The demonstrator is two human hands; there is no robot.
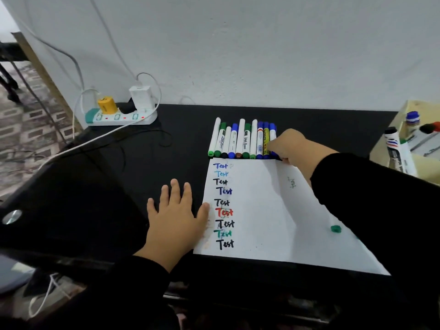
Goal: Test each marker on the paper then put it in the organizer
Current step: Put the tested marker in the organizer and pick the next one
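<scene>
markers (240, 140) lie capped in a tight row above the paper (262, 210).

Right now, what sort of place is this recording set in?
Probably a home desk or study corner: a black desk against a plain wall, a power strip with chargers plugged in, and a row of markers above test-marked paper.
</scene>
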